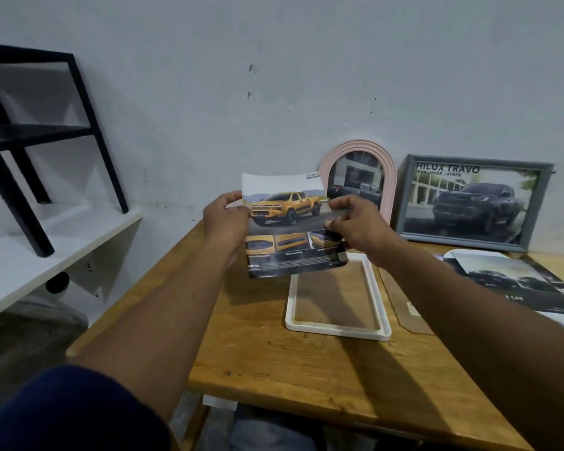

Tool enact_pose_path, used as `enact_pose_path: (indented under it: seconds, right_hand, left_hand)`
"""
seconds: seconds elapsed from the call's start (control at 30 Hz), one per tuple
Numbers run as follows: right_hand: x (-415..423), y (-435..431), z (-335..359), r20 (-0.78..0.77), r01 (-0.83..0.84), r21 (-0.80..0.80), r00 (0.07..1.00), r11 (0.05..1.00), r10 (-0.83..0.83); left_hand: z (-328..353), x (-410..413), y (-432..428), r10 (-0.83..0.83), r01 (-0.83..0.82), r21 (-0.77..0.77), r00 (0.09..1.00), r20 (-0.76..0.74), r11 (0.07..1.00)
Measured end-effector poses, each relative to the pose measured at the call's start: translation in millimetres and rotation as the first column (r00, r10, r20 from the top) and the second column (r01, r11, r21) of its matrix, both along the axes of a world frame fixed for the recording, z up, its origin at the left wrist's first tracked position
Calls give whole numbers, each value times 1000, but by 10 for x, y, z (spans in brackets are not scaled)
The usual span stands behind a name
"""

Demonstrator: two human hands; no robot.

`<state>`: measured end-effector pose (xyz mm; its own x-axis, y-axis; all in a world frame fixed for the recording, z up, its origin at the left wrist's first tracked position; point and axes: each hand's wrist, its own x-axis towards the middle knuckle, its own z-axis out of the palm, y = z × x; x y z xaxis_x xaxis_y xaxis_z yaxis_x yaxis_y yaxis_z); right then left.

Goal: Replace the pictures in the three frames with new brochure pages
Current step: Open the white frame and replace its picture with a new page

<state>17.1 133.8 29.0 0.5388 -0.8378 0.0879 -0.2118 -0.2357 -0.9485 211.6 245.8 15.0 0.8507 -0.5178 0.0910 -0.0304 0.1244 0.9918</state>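
One wooden table (274, 362), seemingly against the wall (274, 76), bears a white frame (336, 333).

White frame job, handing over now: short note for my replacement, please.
Left hand holds the yellow-truck page by its left edge; right hand pinches its right edge.
White frame lies flat and empty on the table, with a brown board, likely its backing, beside it.
Pink arched frame and grey frame stand at the wall, each showing a truck picture; likely done.
Left: fit the page into the white frame, close it.
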Motion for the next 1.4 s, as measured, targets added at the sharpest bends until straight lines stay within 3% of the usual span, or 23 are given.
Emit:
enact_pose_path:
  seconds: [0.17,0.3,0.43,0.57,0.7,0.97,1.1,1.3,1.4]
  right_hand:
    - [-496,-168,-188,-73,120,67,991,990,-115]
    - [-690,-178,-469,-199,154,68,970,986,-138]
    - [-716,-146,-684,-361,118,-71,923,990,-136]
    - [-700,-79,-740,-478,35,-217,867,976,-137]
    - [-686,6,-733,-569,-24,-301,807,953,-160]
    - [-719,75,-815,-703,-172,-466,668,868,-245]
    - [-732,73,-864,-711,-217,-468,667,857,-220]
    - [-733,35,-999,-741,-304,-487,640,819,-203]
    - [-712,14,-1050,-747,-351,-484,643,802,-170]
  left_hand:
    - [-156,-433,-331,-176,172,89,983,48,981]
    - [-453,-576,-451,-313,268,275,941,132,923]
    - [-766,-591,-393,-408,252,472,874,264,845]
    - [-903,-551,-305,-503,82,647,705,500,758]
    - [-914,-566,-263,-506,7,645,627,593,764]
    - [-1038,-599,-197,-562,-16,673,534,631,740]
    - [-1044,-638,-182,-602,39,691,527,600,722]
    - [-1103,-637,-135,-650,-26,705,365,667,709]
    - [-1123,-629,-145,-669,-34,721,344,658,692]
